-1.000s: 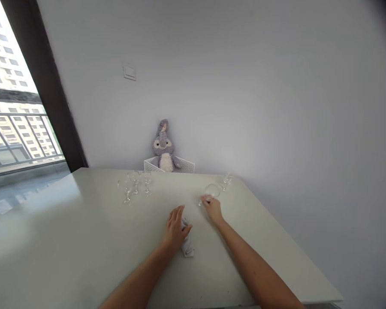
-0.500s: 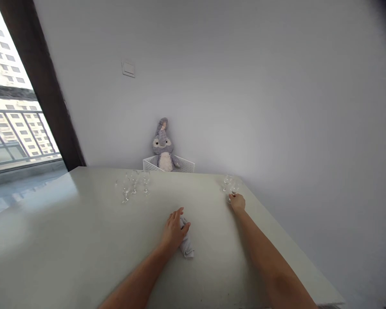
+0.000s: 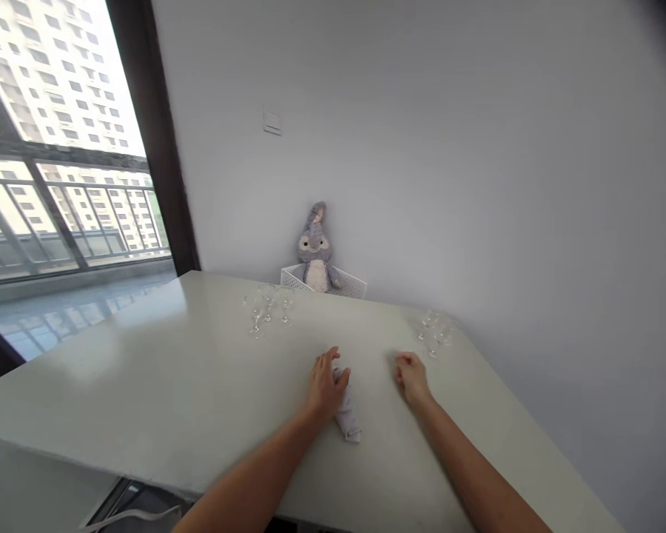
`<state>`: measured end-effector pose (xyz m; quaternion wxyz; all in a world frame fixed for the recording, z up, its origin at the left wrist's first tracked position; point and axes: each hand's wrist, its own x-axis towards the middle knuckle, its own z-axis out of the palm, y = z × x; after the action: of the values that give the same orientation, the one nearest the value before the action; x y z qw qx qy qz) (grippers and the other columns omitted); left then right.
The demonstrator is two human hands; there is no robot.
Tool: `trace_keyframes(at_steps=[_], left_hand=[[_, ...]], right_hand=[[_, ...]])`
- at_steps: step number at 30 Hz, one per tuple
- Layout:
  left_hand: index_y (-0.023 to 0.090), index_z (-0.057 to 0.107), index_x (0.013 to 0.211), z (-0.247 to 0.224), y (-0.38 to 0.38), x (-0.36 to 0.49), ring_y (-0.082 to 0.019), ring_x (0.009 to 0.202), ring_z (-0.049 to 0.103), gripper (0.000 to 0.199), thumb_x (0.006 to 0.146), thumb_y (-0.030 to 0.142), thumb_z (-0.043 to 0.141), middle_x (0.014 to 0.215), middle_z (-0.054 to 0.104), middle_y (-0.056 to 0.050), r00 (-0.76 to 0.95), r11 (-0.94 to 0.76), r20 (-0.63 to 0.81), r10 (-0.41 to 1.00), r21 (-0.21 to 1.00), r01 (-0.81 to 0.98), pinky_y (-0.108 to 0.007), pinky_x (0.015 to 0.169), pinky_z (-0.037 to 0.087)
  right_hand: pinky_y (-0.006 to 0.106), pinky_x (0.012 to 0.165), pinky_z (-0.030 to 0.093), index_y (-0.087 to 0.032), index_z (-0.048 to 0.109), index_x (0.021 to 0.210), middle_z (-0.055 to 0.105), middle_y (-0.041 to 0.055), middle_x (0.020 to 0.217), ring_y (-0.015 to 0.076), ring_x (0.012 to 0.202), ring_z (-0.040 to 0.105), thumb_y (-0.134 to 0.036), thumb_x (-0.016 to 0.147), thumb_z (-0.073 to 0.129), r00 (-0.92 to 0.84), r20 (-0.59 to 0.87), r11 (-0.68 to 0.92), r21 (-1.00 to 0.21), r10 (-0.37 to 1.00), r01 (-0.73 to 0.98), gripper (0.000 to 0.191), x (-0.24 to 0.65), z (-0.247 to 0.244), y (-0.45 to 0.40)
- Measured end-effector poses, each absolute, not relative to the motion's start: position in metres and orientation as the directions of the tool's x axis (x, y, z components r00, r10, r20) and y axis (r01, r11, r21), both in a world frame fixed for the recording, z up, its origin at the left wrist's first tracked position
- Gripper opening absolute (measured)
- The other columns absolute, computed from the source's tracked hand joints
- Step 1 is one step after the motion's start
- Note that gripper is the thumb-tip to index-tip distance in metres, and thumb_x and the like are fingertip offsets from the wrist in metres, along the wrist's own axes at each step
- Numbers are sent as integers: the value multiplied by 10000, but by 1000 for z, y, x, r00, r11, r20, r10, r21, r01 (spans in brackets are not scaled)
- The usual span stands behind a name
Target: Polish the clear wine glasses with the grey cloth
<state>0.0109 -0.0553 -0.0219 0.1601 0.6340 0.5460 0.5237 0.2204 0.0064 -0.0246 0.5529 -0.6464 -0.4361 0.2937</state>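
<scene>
On the pale table [image 3: 200, 385], my left hand [image 3: 326, 381] rests over the upper end of a folded light grey cloth [image 3: 348, 418], its fingers spread and thumb apart. To its right, my right hand [image 3: 412, 374] has its fingers curled together; whether anything is inside is hidden. Beyond my right hand stands a group of clear stemmed glasses [image 3: 433, 337], which it does not touch. Several more clear glasses [image 3: 267, 305] stand upright in a group at the back left of the table.
A grey plush toy [image 3: 315, 255] sits in a white perforated basket [image 3: 351, 283] behind the table's back edge. A wall with a switch [image 3: 272, 123] rises behind. A window with a railing is at the left, and a cable [image 3: 138, 512] lies below the table's front edge.
My right hand has let go of a glass and drawn back toward me. The view has turned left. My left hand remains at the cloth.
</scene>
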Motion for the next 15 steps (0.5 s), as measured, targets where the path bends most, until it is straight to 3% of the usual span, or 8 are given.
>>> trace_keyframes(at_steps=[2,4,6,7,11,15], left_hand=[[214,415,1128,-18,-52,3,-174,947,497,363,777,289,472,995,542,-50,-335,-319,470,817,852,416,-344,868,367],[220,420,1107,-13,-45,-12,-160,886,512,345,781,322,469,954,527,-44,-550,-282,335,765,942,182,-313,819,386],[240,422,1074,-9,-36,-33,-132,804,519,329,765,326,495,898,509,-19,-711,-268,63,700,947,-179,-274,758,402],[258,419,1048,-6,-30,-46,-110,749,520,314,754,314,513,857,499,4,-739,-273,-132,660,875,-400,-253,729,406],[289,321,1056,6,-6,-98,-81,611,532,227,841,360,329,788,492,18,-632,-241,-358,687,708,-664,-240,632,445],[261,326,1013,19,14,-131,-130,729,586,278,866,456,192,883,519,-49,-454,-191,-405,794,542,-818,-291,631,483]], right_hand=[[235,448,332,-176,543,626,452,-45,461,118,439,417,-337,619,577,256,108,29,-956,961,293,164,185,-22,-9],[250,515,371,-178,549,602,502,-9,541,135,528,464,-414,709,503,-65,196,204,-864,978,460,263,154,-16,-25],[263,590,397,-180,582,680,553,27,697,152,642,508,-452,733,485,-171,277,325,-774,946,544,294,134,-11,-40],[267,617,404,-184,600,756,564,41,780,161,698,522,-467,729,493,-191,290,347,-748,938,566,305,127,-10,-47],[284,672,411,-206,585,977,564,60,932,196,823,534,-514,687,537,-178,242,300,-729,954,615,426,121,-12,-61],[285,658,408,-196,599,902,581,55,858,182,745,535,-494,757,448,-87,216,230,-820,972,524,364,127,-16,-58]])
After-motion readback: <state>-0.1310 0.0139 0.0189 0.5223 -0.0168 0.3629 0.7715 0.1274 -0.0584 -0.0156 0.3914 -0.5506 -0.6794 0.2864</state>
